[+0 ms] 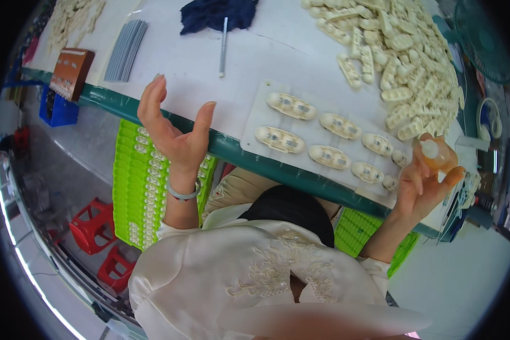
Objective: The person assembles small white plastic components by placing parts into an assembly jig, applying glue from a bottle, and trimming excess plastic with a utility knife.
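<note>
My left hand point(178, 133) is raised by the table's near edge, palm up, with fingers and thumb spread and nothing in it. My right hand point(416, 190) is closed around a small translucent bottle point(443, 157) with amber contents and a whitish rounded end. It is at the right end of a white plate point(257, 122). Two rows of cream oval plastic parts point(290, 106) sit on the plate, with small metal pieces inside them. The right hand partly covers the plate's right end.
A large heap of cream parts point(408, 62) covers the far right. Farther left lie a dark blue cloth point(215, 14), a thin grey rod point(224, 48), a bundle of grey strips point(126, 51) and a brown block point(72, 73). Green trays point(127, 187) and red stools point(93, 226) stand below table level.
</note>
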A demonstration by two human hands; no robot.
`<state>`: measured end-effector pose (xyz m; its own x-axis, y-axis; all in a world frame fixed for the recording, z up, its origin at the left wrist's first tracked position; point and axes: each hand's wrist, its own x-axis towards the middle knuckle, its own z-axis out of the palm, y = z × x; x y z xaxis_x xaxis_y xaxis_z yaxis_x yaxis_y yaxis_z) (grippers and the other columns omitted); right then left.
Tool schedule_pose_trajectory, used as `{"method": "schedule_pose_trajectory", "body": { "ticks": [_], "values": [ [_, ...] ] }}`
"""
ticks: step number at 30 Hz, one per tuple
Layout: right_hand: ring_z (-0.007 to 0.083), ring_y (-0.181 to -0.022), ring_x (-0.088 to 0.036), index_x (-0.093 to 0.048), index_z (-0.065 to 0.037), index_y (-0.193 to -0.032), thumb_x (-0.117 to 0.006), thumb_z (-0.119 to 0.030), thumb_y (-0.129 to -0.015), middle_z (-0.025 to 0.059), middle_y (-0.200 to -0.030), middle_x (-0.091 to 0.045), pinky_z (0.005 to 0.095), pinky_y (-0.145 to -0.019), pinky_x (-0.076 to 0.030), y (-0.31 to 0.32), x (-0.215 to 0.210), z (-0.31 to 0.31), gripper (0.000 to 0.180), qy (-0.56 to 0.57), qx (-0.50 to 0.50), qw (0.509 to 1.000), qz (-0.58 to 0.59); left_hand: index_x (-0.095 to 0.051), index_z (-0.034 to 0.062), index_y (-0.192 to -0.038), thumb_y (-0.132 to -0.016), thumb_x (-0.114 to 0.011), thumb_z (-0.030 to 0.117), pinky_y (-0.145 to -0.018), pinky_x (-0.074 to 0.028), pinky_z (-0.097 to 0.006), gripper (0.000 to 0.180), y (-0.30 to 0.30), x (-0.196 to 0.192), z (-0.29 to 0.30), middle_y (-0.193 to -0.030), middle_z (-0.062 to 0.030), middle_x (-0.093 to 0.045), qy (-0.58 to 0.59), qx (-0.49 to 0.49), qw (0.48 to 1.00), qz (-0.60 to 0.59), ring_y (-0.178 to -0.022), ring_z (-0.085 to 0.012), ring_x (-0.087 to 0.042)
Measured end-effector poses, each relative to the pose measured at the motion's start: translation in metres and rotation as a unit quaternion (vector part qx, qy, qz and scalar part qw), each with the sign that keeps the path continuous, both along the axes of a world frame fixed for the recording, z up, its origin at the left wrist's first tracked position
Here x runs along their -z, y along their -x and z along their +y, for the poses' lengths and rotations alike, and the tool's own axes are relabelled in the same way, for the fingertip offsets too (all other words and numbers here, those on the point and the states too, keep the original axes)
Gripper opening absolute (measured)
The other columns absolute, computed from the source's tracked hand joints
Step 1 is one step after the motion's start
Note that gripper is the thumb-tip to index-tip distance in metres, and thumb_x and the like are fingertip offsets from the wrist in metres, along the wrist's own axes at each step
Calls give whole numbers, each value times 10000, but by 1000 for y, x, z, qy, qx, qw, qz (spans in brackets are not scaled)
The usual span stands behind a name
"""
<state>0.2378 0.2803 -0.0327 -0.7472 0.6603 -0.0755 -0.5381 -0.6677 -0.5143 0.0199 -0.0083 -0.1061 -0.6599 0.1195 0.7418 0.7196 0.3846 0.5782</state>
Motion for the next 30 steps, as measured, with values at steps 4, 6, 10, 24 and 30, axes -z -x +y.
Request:
{"method": "schedule_pose_trajectory", "body": {
  "ticks": [4, 6, 10, 24, 30],
  "values": [
    [153, -641, -514, -419, -3, -1284, -547, -378, -883, 183, -1233, -480, 185, -384, -396, 29, 6, -31, 563, -180, 68, 971, -140, -482, 22, -1211, -662, -781, 109, -919, -372, -365, 631, -1, -6, 0, -1232, -151, -460, 42, -20, 999, -2, -1115, -284, -436],
    [181, -724, -589, -462, 22, -1188, -604, -295, -846, 197, -1161, -512, 206, -404, -471, 47, -3, -53, 488, -276, 90, 934, -210, -553, 47, -1141, -672, -771, 116, -919, -356, -369, 522, 0, -6, 1, -1225, -150, -468, 51, -31, 998, -7, -1124, -291, -426],
    [213, -826, -580, -488, 37, -1027, -784, -130, -679, 194, -1002, -553, 277, -671, -511, 73, -1, -66, 487, -612, 95, 751, -229, -620, 67, -1042, -673, -761, 112, -915, -347, -369, 398, 1, -6, 0, -1217, -151, -483, 63, -45, 997, -17, -1123, -292, -430],
    [215, -793, -585, -489, 59, -1023, -631, -112, -781, 185, -940, -545, 263, -533, -535, 96, 10, -82, 328, -690, 65, 691, -207, -668, 84, -891, -666, -724, 77, -890, -368, -357, 231, 2, -12, -1, -1137, -116, -552, 97, -39, 994, -12, -1063, -293, -455],
    [213, -767, -590, -481, 60, -1023, -617, -181, -809, 183, -941, -538, 268, -488, -537, 95, 14, -83, 350, -683, 65, 695, -215, -671, 90, -870, -654, -718, 61, -859, -394, -343, 223, 2, -11, -1, -1106, -94, -574, 90, -37, 995, -15, -1053, -293, -461]
  ]
}}
